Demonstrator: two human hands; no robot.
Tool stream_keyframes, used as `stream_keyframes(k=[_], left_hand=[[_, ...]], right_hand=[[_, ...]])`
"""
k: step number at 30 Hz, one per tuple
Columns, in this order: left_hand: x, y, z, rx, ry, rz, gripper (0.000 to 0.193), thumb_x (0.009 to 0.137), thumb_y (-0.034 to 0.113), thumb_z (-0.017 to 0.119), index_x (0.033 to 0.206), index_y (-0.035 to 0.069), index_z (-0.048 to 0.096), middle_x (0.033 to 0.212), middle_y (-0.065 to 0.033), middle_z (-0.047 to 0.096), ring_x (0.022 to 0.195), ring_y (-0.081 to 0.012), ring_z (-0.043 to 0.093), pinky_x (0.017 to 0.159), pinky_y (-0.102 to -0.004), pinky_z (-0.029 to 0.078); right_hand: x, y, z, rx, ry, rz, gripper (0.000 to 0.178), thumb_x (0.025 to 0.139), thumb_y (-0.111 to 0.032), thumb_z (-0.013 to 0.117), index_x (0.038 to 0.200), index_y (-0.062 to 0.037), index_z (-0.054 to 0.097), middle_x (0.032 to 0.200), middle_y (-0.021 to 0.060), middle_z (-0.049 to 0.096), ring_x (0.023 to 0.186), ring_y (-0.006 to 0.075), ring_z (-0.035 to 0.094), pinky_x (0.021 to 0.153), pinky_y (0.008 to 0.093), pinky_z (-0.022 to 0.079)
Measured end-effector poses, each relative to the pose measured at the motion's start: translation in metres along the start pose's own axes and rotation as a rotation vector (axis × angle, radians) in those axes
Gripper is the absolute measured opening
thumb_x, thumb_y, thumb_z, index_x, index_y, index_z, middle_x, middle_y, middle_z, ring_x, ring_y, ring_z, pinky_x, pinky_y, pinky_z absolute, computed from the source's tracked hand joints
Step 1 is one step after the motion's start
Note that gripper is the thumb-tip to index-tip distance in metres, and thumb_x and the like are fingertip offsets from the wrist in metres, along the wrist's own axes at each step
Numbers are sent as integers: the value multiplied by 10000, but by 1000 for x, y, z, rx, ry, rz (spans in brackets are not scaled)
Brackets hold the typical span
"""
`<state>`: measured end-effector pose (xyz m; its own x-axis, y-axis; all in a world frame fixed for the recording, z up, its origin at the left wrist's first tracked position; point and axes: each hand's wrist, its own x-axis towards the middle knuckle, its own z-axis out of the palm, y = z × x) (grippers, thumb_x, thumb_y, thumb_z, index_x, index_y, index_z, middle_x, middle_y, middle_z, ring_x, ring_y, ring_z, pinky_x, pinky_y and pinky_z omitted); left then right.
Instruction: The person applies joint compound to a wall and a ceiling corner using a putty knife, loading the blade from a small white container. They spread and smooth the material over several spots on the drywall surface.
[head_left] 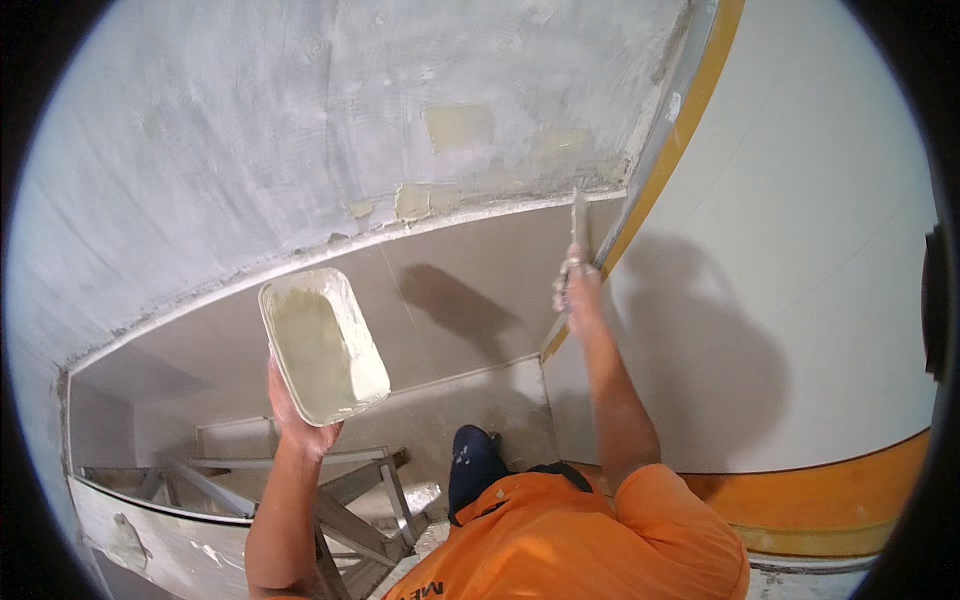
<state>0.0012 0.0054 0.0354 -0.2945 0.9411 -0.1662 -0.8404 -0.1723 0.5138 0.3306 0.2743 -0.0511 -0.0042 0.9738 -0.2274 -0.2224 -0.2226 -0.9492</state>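
Note:
My left hand (308,436) supports a white rectangular plastic tub (368,368) from beneath and its side. Pale greenish-yellow filler (312,345) lies inside it, smeared up the walls. My right hand (578,288) is closed around a putty knife (579,218), held out toward the right end of the recess's upper edge (490,212). The blade points up at the grey plastered surface (270,130); whether it touches is not clear. Pale filler patches (460,128) show on that surface, some beside the edge.
A smooth white panel (790,190) curves along the right, bordered by a yellow-brown strip (690,115). Below the tub stands a grey metal frame (365,487). An orange band (830,505) runs along the panel's foot. Shadows fall across the recess wall (520,265) and panel.

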Motion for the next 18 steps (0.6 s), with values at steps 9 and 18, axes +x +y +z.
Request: stream_keyframes(k=[9,18], left_hand=[[-6,1,-6,65,66,65,525,1098,467,394,1434,97,555,1325,-81,676,1157,-279,692,985,-432,600],[-9,19,-48,-56,58,182,549,1067,448,453,1463,75,524,1407,-158,616,1243,-376,646,1005,-581,585]], right_hand=[[-1,8,122,308,-60,22,200,1060,-219,587,1048,-68,456,693,11,474,476,118,486,383,278,390],[-65,37,206,-83,-254,113,175,1025,-118,580,1075,-77,418,711,21,464,460,132,445,376,321,377]])
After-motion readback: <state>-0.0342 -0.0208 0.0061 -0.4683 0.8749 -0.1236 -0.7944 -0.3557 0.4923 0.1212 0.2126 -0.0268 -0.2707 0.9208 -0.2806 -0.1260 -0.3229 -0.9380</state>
